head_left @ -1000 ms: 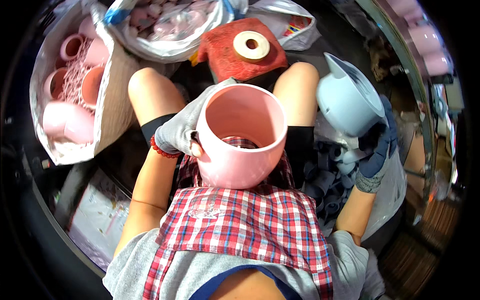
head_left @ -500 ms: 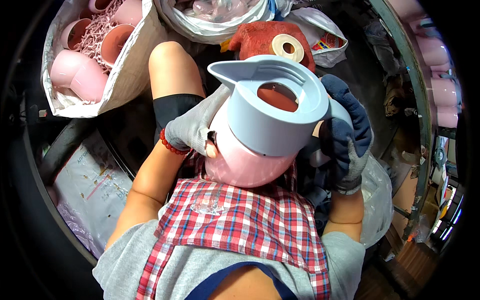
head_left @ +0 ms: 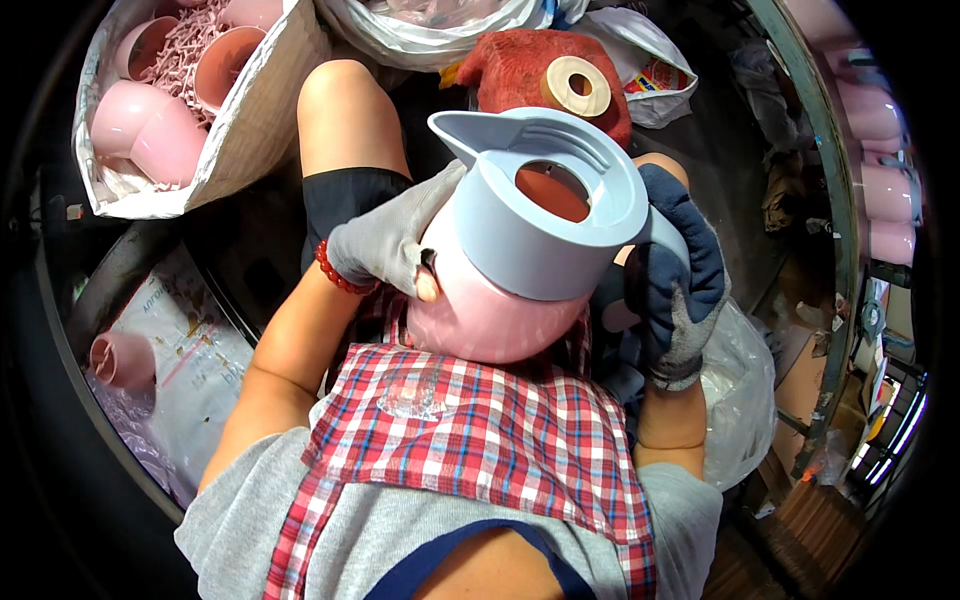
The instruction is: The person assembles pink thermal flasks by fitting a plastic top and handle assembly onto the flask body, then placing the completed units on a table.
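Pink jug body (head_left: 500, 325), under a blue spouted collar (head_left: 535, 258), sits by our checked apron (head_left: 480, 450), probably light, stiff, slippery; our left hand (head_left: 400, 235) cups its side, fingers bent; our right hand (head_left: 686, 290) wraps its fingers around the handle (head_left: 666, 238), both sound holds.

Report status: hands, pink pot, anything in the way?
Left hand holding pink pot. Right hand on handle of blue collar. Collar over pot's top; fit unclear. No visible obstruction.

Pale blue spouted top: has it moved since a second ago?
Yes: the spouted top has moved left. It was right of the red cloth; now the right hand holds it below that cloth in view, over the pink pot.
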The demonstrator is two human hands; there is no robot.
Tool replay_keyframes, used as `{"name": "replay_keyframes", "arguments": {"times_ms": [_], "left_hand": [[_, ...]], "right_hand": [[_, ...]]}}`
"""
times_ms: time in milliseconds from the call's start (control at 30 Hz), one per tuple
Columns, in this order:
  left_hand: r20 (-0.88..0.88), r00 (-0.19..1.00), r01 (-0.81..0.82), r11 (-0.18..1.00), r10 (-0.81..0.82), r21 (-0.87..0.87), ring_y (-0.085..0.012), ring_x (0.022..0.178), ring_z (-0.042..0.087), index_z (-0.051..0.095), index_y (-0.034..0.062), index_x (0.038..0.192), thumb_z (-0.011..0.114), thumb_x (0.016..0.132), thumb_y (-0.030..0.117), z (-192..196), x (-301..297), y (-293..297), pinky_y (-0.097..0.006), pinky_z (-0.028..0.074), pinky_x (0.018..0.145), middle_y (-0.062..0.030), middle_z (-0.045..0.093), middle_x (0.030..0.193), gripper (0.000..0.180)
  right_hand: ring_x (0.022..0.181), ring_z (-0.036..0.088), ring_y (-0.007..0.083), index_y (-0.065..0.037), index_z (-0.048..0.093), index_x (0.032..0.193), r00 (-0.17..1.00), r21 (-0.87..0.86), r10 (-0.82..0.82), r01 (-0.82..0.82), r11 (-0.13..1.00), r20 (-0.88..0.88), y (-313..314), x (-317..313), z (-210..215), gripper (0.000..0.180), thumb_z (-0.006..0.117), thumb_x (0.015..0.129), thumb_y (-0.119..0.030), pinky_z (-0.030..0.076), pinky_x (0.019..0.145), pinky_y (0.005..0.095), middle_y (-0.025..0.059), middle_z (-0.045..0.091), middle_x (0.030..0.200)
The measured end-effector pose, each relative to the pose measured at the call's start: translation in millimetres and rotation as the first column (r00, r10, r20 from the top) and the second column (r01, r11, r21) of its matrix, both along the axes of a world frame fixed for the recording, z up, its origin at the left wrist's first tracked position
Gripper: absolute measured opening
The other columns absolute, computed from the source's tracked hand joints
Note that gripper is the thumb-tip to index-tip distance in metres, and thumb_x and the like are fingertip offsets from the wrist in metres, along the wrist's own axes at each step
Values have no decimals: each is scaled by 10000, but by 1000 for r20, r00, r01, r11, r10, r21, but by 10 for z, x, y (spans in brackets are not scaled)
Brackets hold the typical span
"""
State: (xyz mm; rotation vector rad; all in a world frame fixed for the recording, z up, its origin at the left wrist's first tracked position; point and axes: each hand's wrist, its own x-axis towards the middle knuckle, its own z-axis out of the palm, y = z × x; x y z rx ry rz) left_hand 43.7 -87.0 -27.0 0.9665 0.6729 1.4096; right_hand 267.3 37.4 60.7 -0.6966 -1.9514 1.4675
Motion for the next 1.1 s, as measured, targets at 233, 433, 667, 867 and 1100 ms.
{"name": "replay_keyframes", "arguments": {"times_ms": [233,433,667,867,1100], "left_hand": [[-82,978,-180,972,194,152,-201,1273,378,217,-29,1433,821,645,462,286,-55,211,-356,277,1073,-121,423,1365,1107],[-124,979,-169,985,164,-29,-136,1182,442,275,-6,1418,837,657,249,281,11,213,-309,371,992,-81,499,1279,980],[-152,977,-156,986,147,-54,-161,1215,426,273,-21,1416,849,640,357,195,-52,120,-317,323,1035,-91,478,1316,1038],[-161,975,-169,983,155,-76,-212,1243,429,325,-33,1388,860,587,430,248,-46,45,-353,300,1057,-115,475,1342,1069],[-252,962,-143,983,110,-116,-202,1239,430,363,-25,1368,840,612,459,305,-72,79,-343,300,1053,-99,499,1311,1017]], "right_hand": [[1039,561,150,63,512,1250,1000,-21,4,-4,1000,1,90,-26,-208,447,599,896,-197,417,909,261,117,604,1176],[1046,558,136,59,511,1253,994,-106,-22,10,994,-107,2,-109,-318,409,578,901,-138,427,920,251,107,589,1200],[1112,526,130,34,490,1280,986,-223,17,-54,973,-164,-159,-105,-239,424,597,870,29,443,940,233,105,537,1278],[1103,546,143,33,505,1260,977,-106,-9,-14,994,-214,-269,-169,-277,414,615,861,30,452,943,264,119,564,1252],[1105,552,149,27,498,1276,957,-422,-8,-120,899,-289,-128,-156,-353,413,604,877,3,460,925,261,112,550,1271]]}}
